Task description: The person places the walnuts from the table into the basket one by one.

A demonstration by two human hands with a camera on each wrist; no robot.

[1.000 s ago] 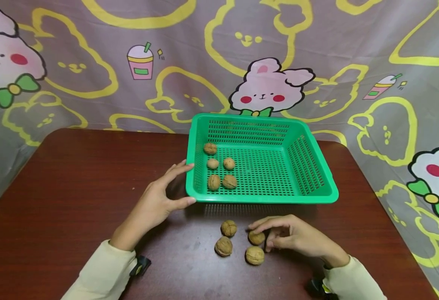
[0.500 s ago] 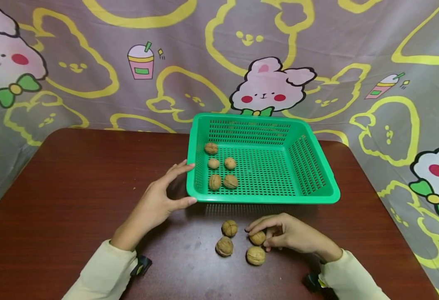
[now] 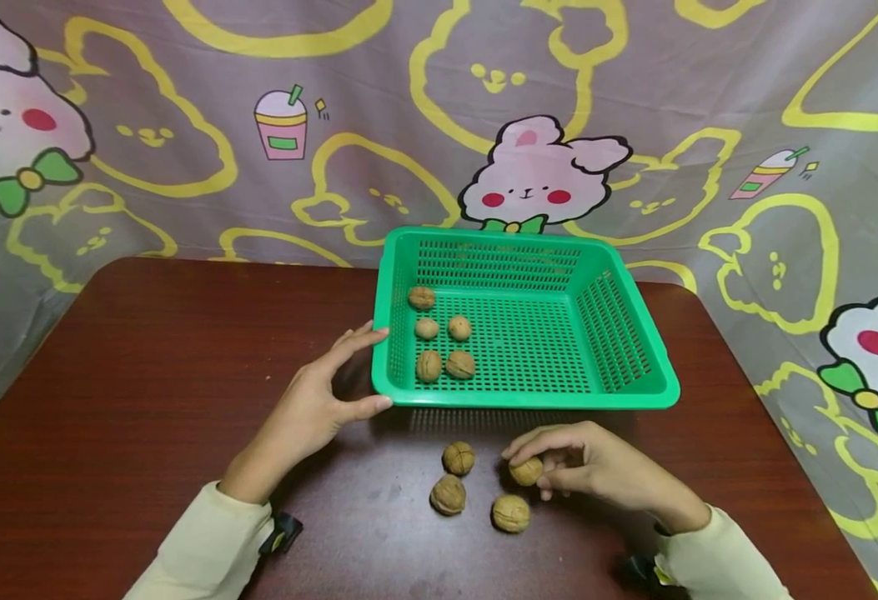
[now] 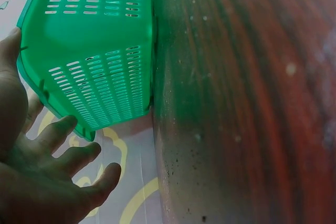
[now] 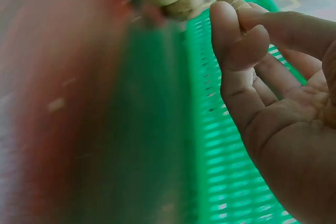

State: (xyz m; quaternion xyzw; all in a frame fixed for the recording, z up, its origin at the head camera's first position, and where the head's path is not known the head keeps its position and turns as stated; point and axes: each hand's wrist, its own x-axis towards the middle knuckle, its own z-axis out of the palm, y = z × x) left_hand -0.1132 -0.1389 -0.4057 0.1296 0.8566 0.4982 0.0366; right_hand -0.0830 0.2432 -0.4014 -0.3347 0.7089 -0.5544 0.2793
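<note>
**Right Hand (image 3: 604,471) Pinches Walnut (image 3: 526,472) at Six O'Clock of Green Basket (image 3: 529,401)**

Seen from the head camera, the pinched walnut sits between the right hand's thumb and fingertips, just below the basket's near rim and looking lifted off the desk (image 3: 146,375). The hand reaches in from the walnut's three o'clock.

Three loose walnuts lie on the desk around it: a cracked-looking one (image 3: 459,458) at nine o'clock, a darker one (image 3: 449,495) between eight and nine, just beside the first, and a pale one (image 3: 510,513) near seven.

The left hand (image 3: 303,412) has its fingers spread, the index touching the basket rim at nine o'clock and the thumb touching the corner at eight. In the left wrist view the other fingers fan out beside the basket wall.

Inside the basket, five walnuts (image 3: 460,365) rest on the slotted floor, from eight to just past nine o'clock. A cartoon-printed cloth (image 3: 378,83) hangs at twelve, behind the desk.
</note>
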